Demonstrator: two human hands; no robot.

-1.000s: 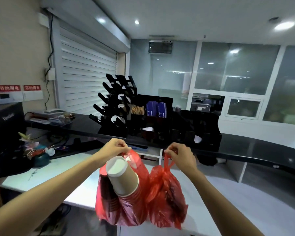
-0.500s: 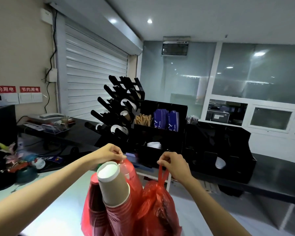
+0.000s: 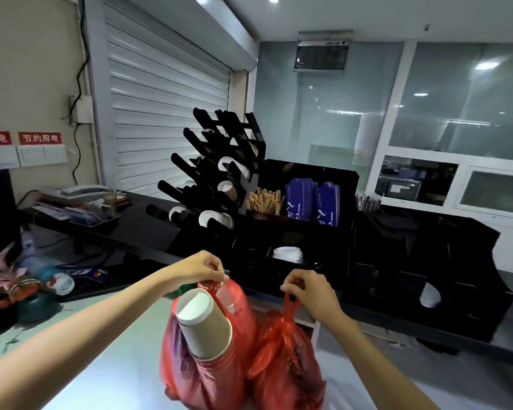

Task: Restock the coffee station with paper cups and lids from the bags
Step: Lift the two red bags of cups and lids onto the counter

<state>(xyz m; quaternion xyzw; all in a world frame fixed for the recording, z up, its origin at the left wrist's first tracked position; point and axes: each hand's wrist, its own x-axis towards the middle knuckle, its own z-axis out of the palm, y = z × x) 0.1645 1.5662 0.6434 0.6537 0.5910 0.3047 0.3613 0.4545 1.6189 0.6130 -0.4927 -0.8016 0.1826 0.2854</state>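
- The left hand (image 3: pixel 200 269) has its fingers (image 3: pixel 212 266) pinched closed on the handles of the left red bag (image 3: pixel 208 371), which hangs straight below them.
- A stack of paper cups (image 3: pixel 203 324) pokes out of that bag's mouth just under the left fingers, bottom end up and tilted toward the camera; the brown sleeve of the outer cup shows above the plastic.
- The right hand (image 3: pixel 310 290) grips the twisted handles of the right red bag (image 3: pixel 288 365) with closed fingers (image 3: pixel 293 284); what it holds cannot be made out through the plastic.
- The two bags hang touching each other, between and below the hands, over the pale counter (image 3: pixel 86 335).
- Beyond the fingers stands the black coffee station (image 3: pixel 308 232) on a dark counter (image 3: pixel 137 220).
- Up and left of the fingers, its angled cup rack (image 3: pixel 208 179) shows a few white cup rims.
- Straight ahead, a stack of white lids (image 3: pixel 288 254) sits in a compartment, with wooden stirrers (image 3: pixel 264 199) and blue packets (image 3: pixel 313 201) higher up.
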